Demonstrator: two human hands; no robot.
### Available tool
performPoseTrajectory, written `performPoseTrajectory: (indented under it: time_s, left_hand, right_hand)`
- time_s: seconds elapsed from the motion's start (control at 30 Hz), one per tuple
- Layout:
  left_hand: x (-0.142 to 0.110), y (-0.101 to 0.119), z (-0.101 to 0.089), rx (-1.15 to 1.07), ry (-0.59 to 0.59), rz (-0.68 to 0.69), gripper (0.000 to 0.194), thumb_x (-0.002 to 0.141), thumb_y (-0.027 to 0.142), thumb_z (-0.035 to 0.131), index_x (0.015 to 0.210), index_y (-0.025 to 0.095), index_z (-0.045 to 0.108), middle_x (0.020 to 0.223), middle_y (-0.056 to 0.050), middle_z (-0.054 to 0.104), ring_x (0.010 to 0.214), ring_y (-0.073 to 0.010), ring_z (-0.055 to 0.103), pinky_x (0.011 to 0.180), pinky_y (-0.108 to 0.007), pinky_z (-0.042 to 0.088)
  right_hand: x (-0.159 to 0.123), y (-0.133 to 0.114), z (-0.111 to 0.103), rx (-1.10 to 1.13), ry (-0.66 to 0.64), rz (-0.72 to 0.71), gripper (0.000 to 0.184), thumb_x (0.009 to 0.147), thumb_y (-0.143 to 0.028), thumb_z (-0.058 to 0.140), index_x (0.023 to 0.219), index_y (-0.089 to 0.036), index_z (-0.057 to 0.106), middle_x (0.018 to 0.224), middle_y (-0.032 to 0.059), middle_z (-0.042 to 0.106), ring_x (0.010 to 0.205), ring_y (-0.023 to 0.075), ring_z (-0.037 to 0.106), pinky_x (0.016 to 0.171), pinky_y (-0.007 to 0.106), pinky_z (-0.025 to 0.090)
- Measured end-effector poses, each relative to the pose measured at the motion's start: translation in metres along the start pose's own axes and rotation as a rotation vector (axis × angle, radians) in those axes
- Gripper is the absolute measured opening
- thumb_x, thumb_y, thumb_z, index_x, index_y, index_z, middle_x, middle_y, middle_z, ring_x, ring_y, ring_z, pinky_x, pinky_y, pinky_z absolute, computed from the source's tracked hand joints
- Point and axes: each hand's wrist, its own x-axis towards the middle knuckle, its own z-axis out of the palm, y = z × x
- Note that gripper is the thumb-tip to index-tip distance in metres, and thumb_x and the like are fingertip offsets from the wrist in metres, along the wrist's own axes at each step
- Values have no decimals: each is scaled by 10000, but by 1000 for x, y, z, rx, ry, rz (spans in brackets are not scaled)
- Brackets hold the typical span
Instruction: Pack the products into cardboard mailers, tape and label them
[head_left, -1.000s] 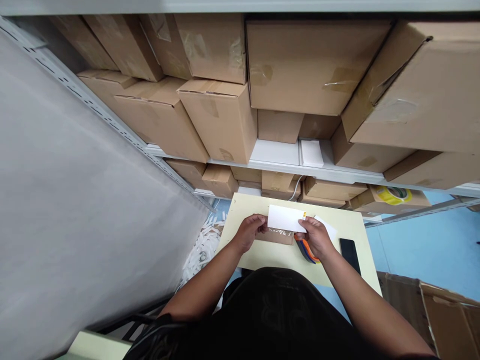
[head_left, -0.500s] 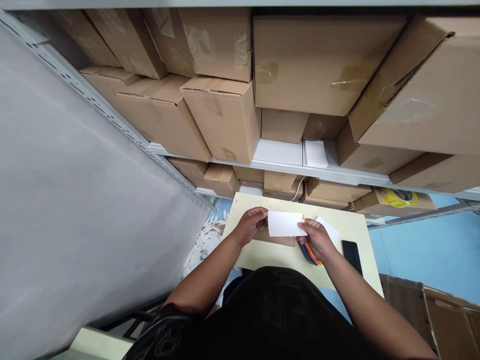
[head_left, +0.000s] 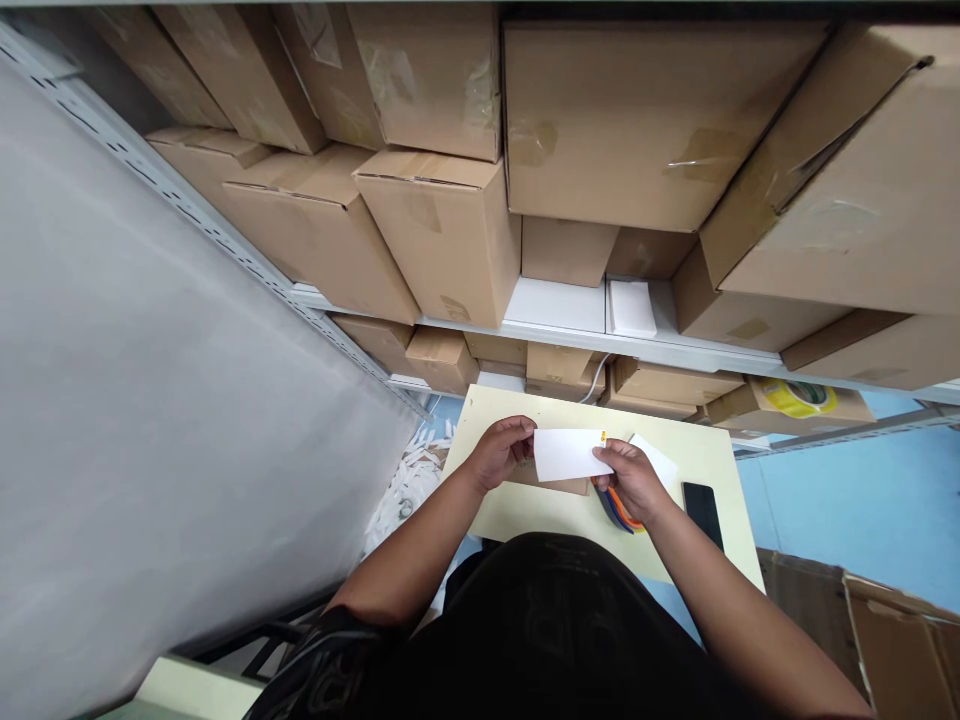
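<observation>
A white card (head_left: pixel 568 455) with a small yellow mark at its upper right corner is held up over the table. My left hand (head_left: pixel 506 450) pinches its left edge. My right hand (head_left: pixel 630 475) grips the right end, thumb on top, close to the yellow mark. Beneath the card lies a flat brown cardboard piece (head_left: pixel 555 485), partly covered. Blue and orange looped material (head_left: pixel 621 512), of a kind I cannot make out, lies under my right hand. Behind that hand another white sheet (head_left: pixel 658 460) rests on the table.
The pale yellow table (head_left: pixel 480 515) carries a black phone (head_left: pixel 703 515) at its right. Shelves full of cardboard boxes (head_left: pixel 442 230) rise ahead, with a yellow tape roll (head_left: pixel 802 397) on one box. White paper strips (head_left: pixel 405 490) lie on the floor at left; an open carton (head_left: pixel 892 630) stands at right.
The card has tilted slightly and sits a little lower, both hands still on it. The view has shifted a little.
</observation>
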Motion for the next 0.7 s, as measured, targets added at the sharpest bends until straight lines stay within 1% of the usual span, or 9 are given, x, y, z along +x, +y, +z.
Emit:
performPoseTrajectory:
  time_s: [0.13,0.3,0.43,0.53,0.7]
  left_hand:
    - [0,-4,-1,8,-15,-19,300,695,393,849,737,154,673,637,-5,607,572,-114,532,584,-245,367]
    - [1,-9,1,-16,20,-13,284,686,382,833,717,156,663,625,3,598,560,-112,523,571,-242,366]
    - [1,-10,1,-35,30,-3,318,707,422,826,695,160,646,616,3,590,552,-112,521,558,-242,357]
    - [0,-11,0,-5,27,-9,294,698,385,839,698,161,649,610,3,596,540,-107,514,548,-239,333]
    - [-1,-13,-1,-33,19,-10,302,688,380,860,707,159,655,625,3,598,566,-113,530,581,-243,366]
  right_hand:
    - [1,1,-1,-8,-13,2,331,708,-426,892,759,-154,711,561,-2,631,425,96,506,425,229,415]
    - [1,1,-2,-11,-8,5,343,695,-432,897,775,-148,723,591,2,644,431,91,505,425,225,410]
    - [1,2,-5,-15,-17,9,340,703,-435,892,791,-151,729,594,2,648,441,96,509,437,231,416]
    - [0,3,-6,-29,-24,5,338,710,-442,888,776,-153,726,572,1,640,434,101,502,441,239,416]
    - [-1,3,-3,-22,-22,8,340,694,-443,895,755,-158,720,565,0,638,423,102,500,437,244,413]
